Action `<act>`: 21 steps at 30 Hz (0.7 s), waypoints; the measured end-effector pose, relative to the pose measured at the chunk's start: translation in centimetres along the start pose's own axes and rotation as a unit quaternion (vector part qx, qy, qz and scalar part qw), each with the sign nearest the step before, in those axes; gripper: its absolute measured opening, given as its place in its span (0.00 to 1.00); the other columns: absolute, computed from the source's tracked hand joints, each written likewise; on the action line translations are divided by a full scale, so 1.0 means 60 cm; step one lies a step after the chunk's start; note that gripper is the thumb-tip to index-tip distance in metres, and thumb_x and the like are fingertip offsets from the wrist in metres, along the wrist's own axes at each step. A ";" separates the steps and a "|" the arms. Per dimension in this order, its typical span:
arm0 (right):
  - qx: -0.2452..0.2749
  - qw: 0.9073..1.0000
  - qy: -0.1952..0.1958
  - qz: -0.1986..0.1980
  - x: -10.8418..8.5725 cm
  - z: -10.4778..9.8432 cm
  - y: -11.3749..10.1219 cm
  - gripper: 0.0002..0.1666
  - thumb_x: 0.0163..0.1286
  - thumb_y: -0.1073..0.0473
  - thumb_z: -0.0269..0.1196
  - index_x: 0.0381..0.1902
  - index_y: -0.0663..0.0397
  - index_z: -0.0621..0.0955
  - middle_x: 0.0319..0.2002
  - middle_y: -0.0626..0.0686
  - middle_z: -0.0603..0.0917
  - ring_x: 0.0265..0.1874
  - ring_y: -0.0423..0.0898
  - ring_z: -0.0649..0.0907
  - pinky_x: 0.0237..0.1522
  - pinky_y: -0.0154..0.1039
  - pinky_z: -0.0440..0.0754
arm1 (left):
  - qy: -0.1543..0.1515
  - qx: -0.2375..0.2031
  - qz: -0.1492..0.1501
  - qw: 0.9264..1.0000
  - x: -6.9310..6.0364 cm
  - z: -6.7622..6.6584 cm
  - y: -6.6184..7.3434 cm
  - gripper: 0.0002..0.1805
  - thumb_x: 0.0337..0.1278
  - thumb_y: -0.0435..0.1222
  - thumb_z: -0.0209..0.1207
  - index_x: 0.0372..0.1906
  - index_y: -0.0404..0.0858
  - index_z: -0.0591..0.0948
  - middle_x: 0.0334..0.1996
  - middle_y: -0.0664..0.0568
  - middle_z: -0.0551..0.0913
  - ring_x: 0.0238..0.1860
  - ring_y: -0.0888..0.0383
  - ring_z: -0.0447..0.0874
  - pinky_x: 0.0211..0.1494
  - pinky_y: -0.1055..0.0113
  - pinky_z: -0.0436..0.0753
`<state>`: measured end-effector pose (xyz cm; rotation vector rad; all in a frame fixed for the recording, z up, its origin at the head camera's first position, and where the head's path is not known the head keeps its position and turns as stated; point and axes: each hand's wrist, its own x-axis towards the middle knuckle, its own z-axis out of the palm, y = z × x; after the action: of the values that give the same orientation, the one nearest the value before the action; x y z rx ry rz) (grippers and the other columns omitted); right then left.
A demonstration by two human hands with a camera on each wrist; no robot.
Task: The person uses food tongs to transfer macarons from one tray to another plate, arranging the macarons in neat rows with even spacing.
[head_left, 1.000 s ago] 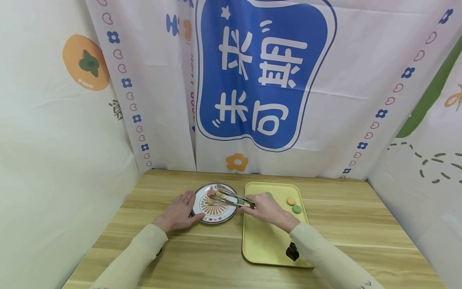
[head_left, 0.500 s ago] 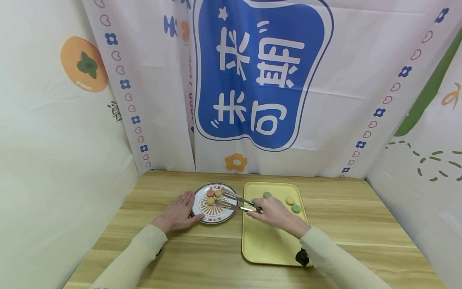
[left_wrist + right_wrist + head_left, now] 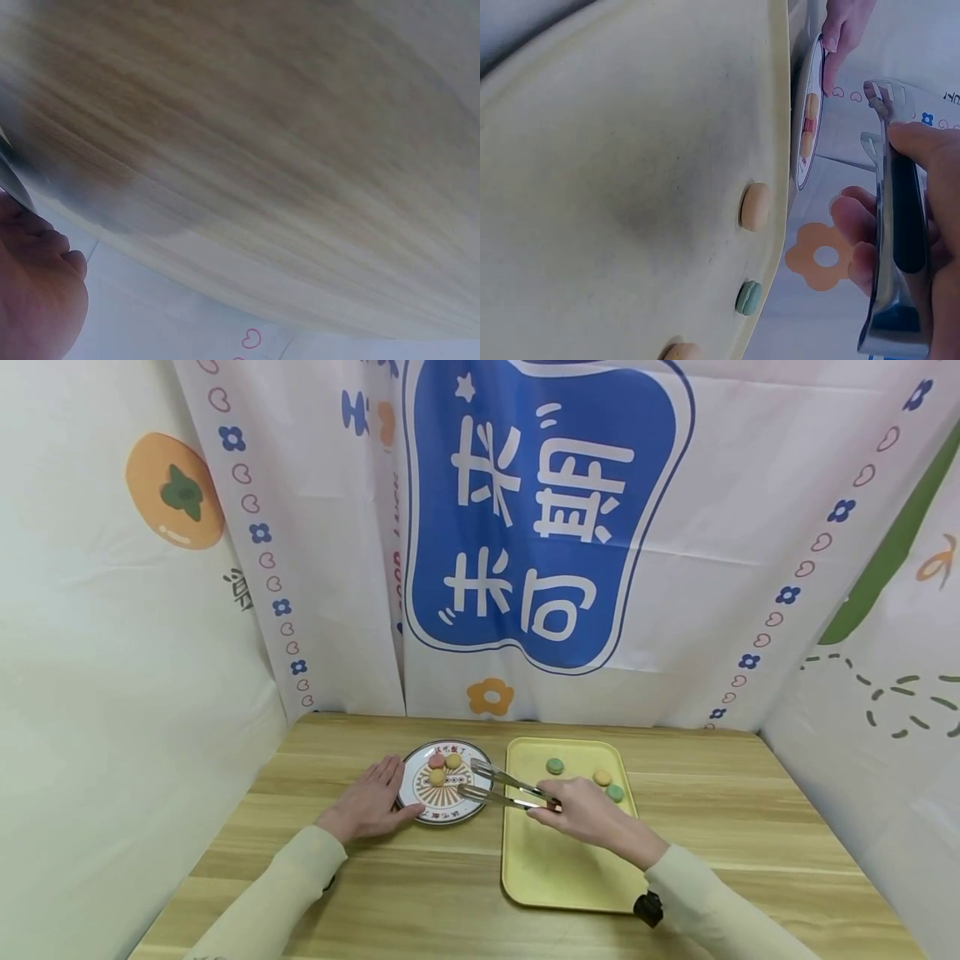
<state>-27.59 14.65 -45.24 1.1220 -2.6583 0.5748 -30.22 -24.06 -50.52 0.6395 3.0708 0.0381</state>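
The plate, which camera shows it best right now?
The head view: it shows the plate almost whole from above, with three macarons on it and the left hand at its rim. The right wrist view shows it nearly edge-on; the left wrist view gives, at most, a sliver beside the hand.

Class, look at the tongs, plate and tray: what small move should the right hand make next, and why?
Probably bring the tongs over the tray to the green macaron nearest the plate: the right hand holds them with tips spread and nothing between, three macarons lie on the plate, and others lie on the tray.
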 end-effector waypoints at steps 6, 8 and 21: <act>-0.012 1.000 0.003 -0.003 -0.011 -0.006 0.003 0.14 0.68 0.45 0.65 0.32 0.48 0.79 0.17 0.36 0.72 0.14 0.28 0.63 0.15 0.23 0.61 | -0.005 0.001 -0.003 1.000 0.001 0.001 -0.001 0.57 0.63 0.71 0.37 0.74 0.24 0.55 0.76 0.31 0.53 0.78 0.38 0.50 0.80 0.48 0.55; -0.011 1.000 0.003 -0.004 -0.014 -0.007 0.004 0.14 0.68 0.46 0.65 0.32 0.49 0.79 0.17 0.36 0.72 0.13 0.28 0.62 0.14 0.23 0.60 | -0.007 0.003 -0.004 1.000 0.002 0.002 -0.001 0.57 0.62 0.72 0.36 0.74 0.24 0.55 0.76 0.32 0.53 0.78 0.39 0.50 0.80 0.48 0.55; -0.021 1.000 0.011 0.005 -0.045 -0.014 0.019 0.13 0.66 0.48 0.67 0.31 0.49 0.79 0.16 0.36 0.70 0.13 0.26 0.59 0.15 0.22 0.57 | -0.008 0.001 -0.007 1.000 0.003 0.003 -0.002 0.58 0.62 0.73 0.35 0.74 0.24 0.55 0.76 0.32 0.53 0.78 0.39 0.50 0.80 0.48 0.55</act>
<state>-26.49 17.48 -45.68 1.0846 -2.6471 0.5264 -30.46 -24.10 -50.68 0.6165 3.0600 0.0303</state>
